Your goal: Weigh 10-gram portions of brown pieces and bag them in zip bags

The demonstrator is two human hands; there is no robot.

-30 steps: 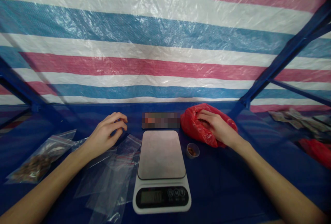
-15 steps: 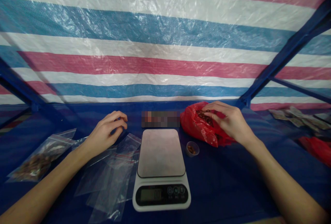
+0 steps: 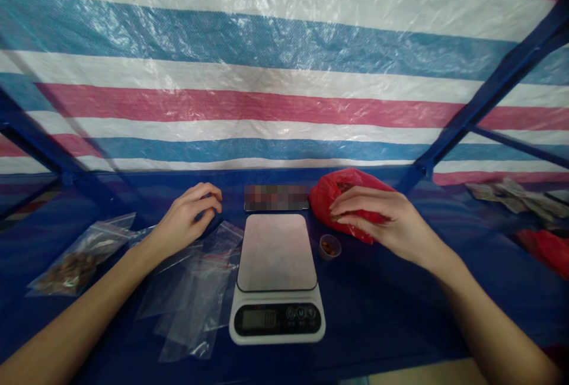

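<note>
My right hand (image 3: pixel 383 219) hovers over the near side of a red plastic bag (image 3: pixel 323 195), its fingertips pinched together. Small brown pieces show faintly between them; the fingers hide most. Inside the bag's mouth lie more brown pieces (image 3: pixel 344 186). Just below is a small clear cup (image 3: pixel 329 249) with several brown nut-like pieces in it. My left hand (image 3: pixel 192 213) rests left of the scale, fingers loosely bent and apart, holding nothing. Between both hands stands a white digital scale (image 3: pixel 277 254) with a bare plate; its display appears to read 0.0.
Clear zip bags (image 3: pixel 191 302) lie overlapping left of the scale. A filled zip bag (image 3: pixel 73 266) of brown pieces sits farther left. Behind the scale lies a flat, blurred-out object (image 3: pixel 276 198). Blue frame bars (image 3: pixel 480 98) and a striped sheet (image 3: pixel 267 100) bound the blue table.
My right hand has come out of the red bag's mouth, moving toward me and slightly left, with its fingertips closing together. My left hand stays about where it was.
</note>
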